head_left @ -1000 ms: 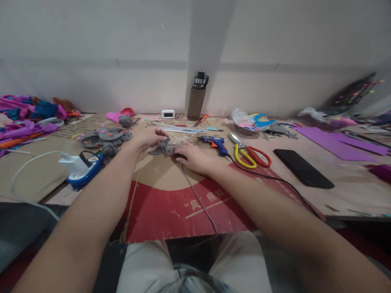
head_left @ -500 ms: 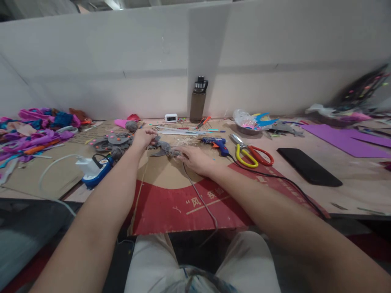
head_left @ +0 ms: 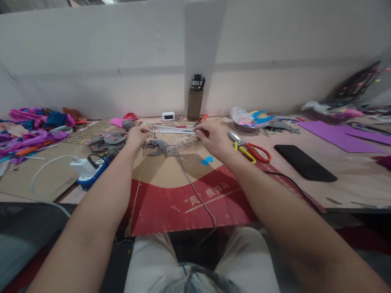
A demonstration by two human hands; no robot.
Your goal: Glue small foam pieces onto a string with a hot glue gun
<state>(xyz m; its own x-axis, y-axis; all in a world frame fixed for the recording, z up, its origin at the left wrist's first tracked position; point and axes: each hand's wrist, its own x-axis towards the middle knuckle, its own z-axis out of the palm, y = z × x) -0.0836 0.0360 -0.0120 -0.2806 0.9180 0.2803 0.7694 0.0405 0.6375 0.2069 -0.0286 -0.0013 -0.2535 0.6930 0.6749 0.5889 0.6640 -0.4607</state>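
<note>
Grey felt piece (head_left: 158, 148) and its loose coil of cord (head_left: 171, 151) lie on the cardboard (head_left: 155, 173), between my hands and slightly nearer me, the cord's tail running down over the red printing. My right hand (head_left: 215, 142), a half-second ago resting on the coil, has moved up to the right end of the white strips (head_left: 175, 131); the coil is thus uncovered, and neither hand now steadies the grey work. Its fingers are bent, thumb toward forefinger, but I cannot tell whether they grasp anything. My left hand (head_left: 139, 136) hangs near the strips' other end, fingertips drawn close together; whether they pinch something is likewise unclear. Two blue cut-outs (head_left: 207, 160) now show beside my right wrist. The glue gun has dropped from view, behind or within my right hand, I cannot tell which; its black cable (head_left: 287, 179) emerges past my forearm. Farther out lie scissors (head_left: 259, 152) and a phone (head_left: 305, 162) to the right, a dotted grey pile (head_left: 113, 138) to the left.
</note>
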